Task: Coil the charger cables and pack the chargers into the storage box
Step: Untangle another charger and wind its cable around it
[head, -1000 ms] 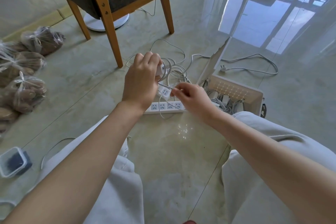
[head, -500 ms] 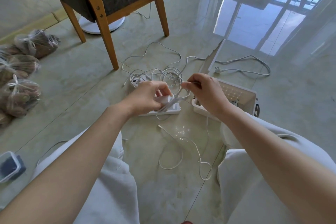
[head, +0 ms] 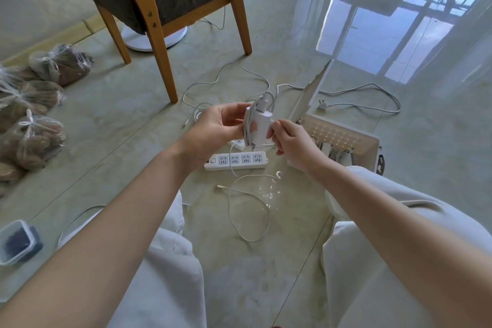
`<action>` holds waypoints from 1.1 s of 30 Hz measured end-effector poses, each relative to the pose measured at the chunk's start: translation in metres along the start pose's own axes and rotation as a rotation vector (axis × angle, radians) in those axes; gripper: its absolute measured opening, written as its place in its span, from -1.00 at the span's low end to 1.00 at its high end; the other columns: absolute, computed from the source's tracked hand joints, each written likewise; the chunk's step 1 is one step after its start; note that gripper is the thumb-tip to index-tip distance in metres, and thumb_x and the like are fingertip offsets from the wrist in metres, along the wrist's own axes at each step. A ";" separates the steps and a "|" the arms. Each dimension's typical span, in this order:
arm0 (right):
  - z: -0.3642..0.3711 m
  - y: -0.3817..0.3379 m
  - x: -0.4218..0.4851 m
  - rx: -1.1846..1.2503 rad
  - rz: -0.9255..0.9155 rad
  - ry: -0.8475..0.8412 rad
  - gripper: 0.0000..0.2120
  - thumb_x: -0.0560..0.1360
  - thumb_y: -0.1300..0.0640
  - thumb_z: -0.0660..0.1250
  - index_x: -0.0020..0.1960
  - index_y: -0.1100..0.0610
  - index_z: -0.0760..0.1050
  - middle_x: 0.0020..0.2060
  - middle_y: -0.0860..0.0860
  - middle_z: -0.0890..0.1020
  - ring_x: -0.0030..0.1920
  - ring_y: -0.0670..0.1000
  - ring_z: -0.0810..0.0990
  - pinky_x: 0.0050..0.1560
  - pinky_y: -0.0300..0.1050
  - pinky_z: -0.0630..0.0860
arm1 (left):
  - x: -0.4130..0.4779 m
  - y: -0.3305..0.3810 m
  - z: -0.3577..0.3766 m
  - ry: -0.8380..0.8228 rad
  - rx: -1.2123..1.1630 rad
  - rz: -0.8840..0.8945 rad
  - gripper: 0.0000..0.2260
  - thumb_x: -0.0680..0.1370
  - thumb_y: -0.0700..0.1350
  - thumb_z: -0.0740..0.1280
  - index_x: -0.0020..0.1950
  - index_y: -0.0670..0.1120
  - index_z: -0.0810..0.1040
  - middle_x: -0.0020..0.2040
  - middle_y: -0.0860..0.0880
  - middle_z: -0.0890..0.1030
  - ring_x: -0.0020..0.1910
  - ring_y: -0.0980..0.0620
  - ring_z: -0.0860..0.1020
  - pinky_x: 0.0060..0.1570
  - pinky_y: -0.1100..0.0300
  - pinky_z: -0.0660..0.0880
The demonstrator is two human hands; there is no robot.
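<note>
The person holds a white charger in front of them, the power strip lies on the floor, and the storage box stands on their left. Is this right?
No. The head view shows the storage box on their right, not their left; the rest is correct.

Reaching forward with both forearms; gripping white plastic charger block [head: 259, 125] with left hand [head: 221, 125], pinching its thin white cable [head: 271, 100] with right hand [head: 292, 144].

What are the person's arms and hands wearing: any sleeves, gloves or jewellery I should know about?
Nothing shows on them. The left hand and right hand are bare, with no gloves, rings or watch in view. The left forearm and right forearm are bare too, no sleeve showing. Pale trousers cover both knees.
</note>
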State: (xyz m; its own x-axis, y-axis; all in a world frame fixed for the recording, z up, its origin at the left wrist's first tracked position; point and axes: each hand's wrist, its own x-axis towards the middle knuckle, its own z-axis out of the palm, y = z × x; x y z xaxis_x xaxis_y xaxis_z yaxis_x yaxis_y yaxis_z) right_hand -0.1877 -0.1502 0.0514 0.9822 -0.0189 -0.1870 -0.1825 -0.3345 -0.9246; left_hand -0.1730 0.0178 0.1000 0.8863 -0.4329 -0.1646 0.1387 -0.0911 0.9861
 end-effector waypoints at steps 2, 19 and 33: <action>0.010 0.002 -0.004 0.014 0.014 -0.062 -0.67 0.63 0.18 0.03 -0.26 0.05 0.40 -0.48 -0.05 0.35 -0.48 -0.16 0.34 -0.28 -0.17 0.41 | 0.000 0.001 0.001 0.033 -0.079 -0.027 -0.68 0.49 -0.34 0.32 0.25 -0.23 0.49 0.02 -0.12 0.62 -0.04 0.03 0.61 -0.03 0.25 0.57; 0.030 -0.013 -0.035 -0.116 0.018 -0.325 -0.73 0.62 0.11 0.07 0.12 0.09 0.52 -0.43 -0.07 0.39 -0.43 -0.07 0.35 -0.38 -0.21 0.34 | 0.012 -0.008 0.002 0.510 0.481 0.133 -0.78 0.43 -0.23 0.46 0.00 -0.08 0.51 -0.21 0.11 0.54 -0.24 0.22 0.52 -0.27 0.48 0.47; 0.004 -0.023 -0.032 -0.322 -0.197 -0.097 -0.72 0.56 0.06 0.20 -0.26 0.07 0.58 -0.64 -0.08 0.29 -0.57 -0.12 0.29 -0.49 -0.31 0.22 | 0.010 -0.026 -0.014 0.251 1.082 0.201 -0.80 0.46 -0.28 0.36 0.03 -0.05 0.56 0.00 0.02 0.57 0.06 -0.02 0.47 -0.01 0.01 0.47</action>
State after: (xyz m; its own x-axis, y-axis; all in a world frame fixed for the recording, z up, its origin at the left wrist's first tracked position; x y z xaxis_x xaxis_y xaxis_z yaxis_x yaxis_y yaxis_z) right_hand -0.2153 -0.1379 0.0769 0.9854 0.1589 -0.0610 0.0476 -0.6016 -0.7974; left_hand -0.1618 0.0279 0.0725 0.9301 -0.3457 0.1242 -0.3640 -0.8219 0.4381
